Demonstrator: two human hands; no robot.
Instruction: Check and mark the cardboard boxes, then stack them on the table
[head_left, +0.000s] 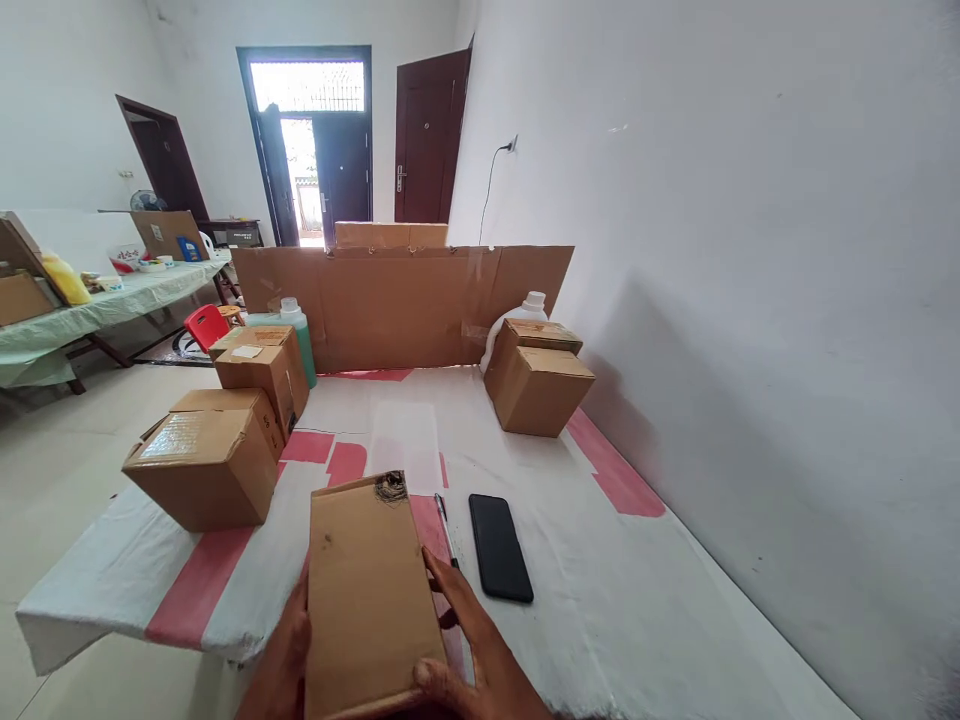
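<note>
Between my two hands is a brown cardboard box point(367, 590), with a black pen scribble point(390, 487) at its far right corner. My left hand point(289, 640) presses along the box's left side, its fingers mostly hidden. On the right side my right hand point(469, 640) grips it, thumb over the near edge and fingers against the side. Just right of the box lies a pen point(445, 528) on the white and red cloth. A black smartphone point(500, 548) rests face up to the right of the pen.
Cardboard boxes point(206, 455) stand at the table's left, and others point(544, 390) at the right back. A bottle of green liquid point(301, 345) and a white jug point(514, 318) stand behind them. An upright cardboard panel point(397, 310) closes the far edge; a wall point(750, 330) runs along the right.
</note>
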